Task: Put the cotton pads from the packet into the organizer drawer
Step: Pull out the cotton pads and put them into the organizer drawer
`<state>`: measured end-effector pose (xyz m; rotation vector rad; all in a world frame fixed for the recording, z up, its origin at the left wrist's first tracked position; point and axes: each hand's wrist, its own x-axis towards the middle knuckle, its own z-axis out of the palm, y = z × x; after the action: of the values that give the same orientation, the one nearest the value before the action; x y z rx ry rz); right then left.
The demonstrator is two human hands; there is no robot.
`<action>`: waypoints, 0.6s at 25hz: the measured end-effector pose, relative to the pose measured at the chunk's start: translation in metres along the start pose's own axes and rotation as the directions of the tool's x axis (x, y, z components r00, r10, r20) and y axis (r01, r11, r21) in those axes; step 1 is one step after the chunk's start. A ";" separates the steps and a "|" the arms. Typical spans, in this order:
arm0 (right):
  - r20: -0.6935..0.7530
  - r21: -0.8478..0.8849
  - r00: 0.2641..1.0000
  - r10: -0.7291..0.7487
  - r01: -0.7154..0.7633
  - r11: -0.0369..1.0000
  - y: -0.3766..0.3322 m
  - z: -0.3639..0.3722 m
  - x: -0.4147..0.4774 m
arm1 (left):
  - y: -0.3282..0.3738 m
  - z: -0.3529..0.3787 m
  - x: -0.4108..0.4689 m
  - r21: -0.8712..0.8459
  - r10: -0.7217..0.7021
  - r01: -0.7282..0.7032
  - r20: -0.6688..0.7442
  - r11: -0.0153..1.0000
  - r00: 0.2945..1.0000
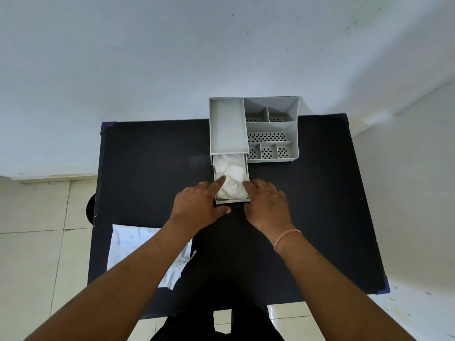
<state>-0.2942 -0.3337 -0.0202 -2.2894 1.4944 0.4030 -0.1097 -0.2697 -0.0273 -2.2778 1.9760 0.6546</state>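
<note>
Okay, I'm looking down at the dark worktop (pixel 147 168) and both hands are working at the pulled-out drawer (pixel 232 200) of the grey organizer (pixel 253 129). The cotton pads (pixel 231 175) are lying inside that drawer in a loose white heap, filling it from the front wall back to where it slides under the organizer body.

My left hand (pixel 199 207) is reaching in from the left wall, its fingers (pixel 219 180) spread and the index one pressing onto the pads, gripping nothing. I'm judging that as a tamping move, flattening the heap so it clears the housing above. My right hand (pixel 267 203) is sitting at the right front corner with its fingers (pixel 248 185) loosely splayed over the rim, also holding nothing; it looks like it's bracing the drawer against the push.

The packet (pixel 128 244) is lying flat at the near left of the worktop, partly under my left forearm and well apart from the organizer. It looks emptied, though I can't be sure.

With 2 hands framing the front, I'm reckoning the transfer is nearly done and closing the drawer is what's left.
</note>
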 end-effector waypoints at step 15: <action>0.145 -0.073 0.989 0.018 -0.008 0.997 -0.002 -0.004 -0.002 | 0.006 0.010 -0.001 0.064 0.084 -0.082 -0.033 0.995 0.996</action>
<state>-0.2926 -0.3328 -0.0155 -2.2518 1.4448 0.6235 -0.1182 -0.2667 -0.0345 -2.1970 2.0862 0.5537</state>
